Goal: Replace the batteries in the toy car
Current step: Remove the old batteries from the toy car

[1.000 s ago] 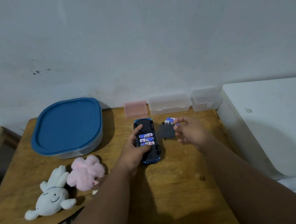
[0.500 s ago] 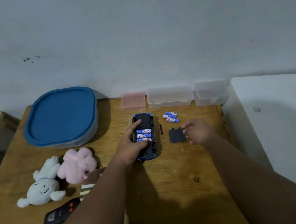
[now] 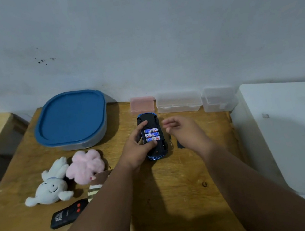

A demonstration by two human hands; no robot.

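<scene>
The blue toy car lies upside down on the wooden table, its battery bay open with three blue-and-white batteries side by side inside. My left hand grips the car from its left side, thumb and index finger on the black underside. My right hand hovers just right of the car, fingers loosely curled and holding nothing. A corner of the black battery cover shows on the table under my right hand, and a thin screwdriver lies between it and the car. The spare batteries are hidden by my right hand.
A blue-lidded container stands at the back left. A pink box and two clear plastic boxes line the wall. White and pink plush toys and a black remote lie front left. A white surface adjoins the table's right edge.
My right hand set the black battery cover down on the table right of the car, then let go and lifted toward the car. My left hand stayed on the car.
</scene>
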